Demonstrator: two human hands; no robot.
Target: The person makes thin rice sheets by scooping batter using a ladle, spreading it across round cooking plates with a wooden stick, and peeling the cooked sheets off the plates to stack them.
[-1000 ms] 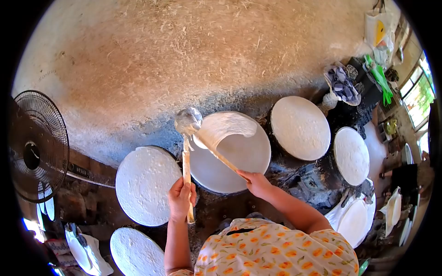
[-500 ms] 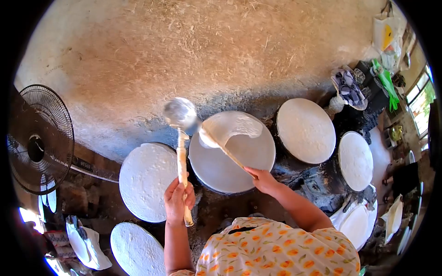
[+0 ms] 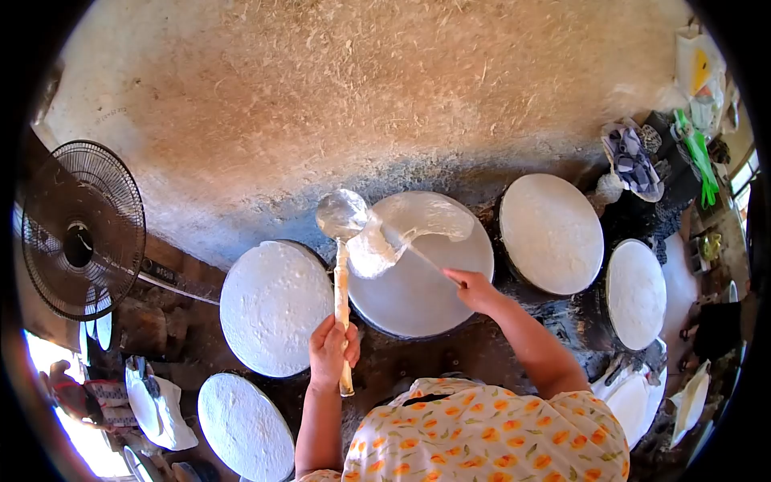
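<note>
My left hand grips the wooden handle of a long metal ladle, its bowl held up beside the middle round steamer top. My right hand holds a thin stick that reaches across that steamer. A thin white sheet hangs over the stick's far end, partly peeled off the steamer surface and folded over near the ladle bowl.
Four more round white-covered steamers lie around: left, lower left, right, far right. A standing fan is at the left. A rough mud wall rises behind. Cloths and bags sit at upper right.
The sheet has lifted further off the middle steamer and slid left along the stick toward the ladle. My right hand moved forward over the steamer. The view shifted slightly.
</note>
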